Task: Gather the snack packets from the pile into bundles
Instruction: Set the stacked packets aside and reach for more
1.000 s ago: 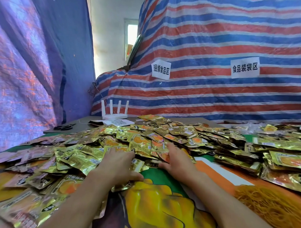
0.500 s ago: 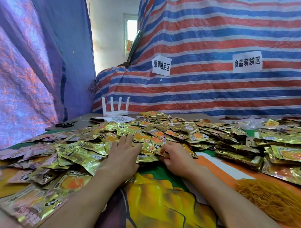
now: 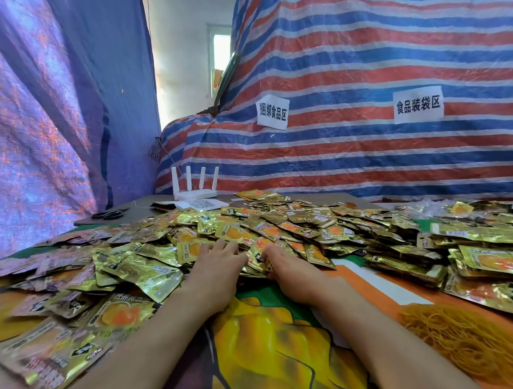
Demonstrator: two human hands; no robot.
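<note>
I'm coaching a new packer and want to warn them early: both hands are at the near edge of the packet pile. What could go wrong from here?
1. The pile of packets is loose, overlapping foil. With the left hand and right hand at its near edge, a pull may drag extra packets along and muddle the bundle.
2. The right forearm lies close to the heap of rubber bands; a sweep could scatter them.
</note>
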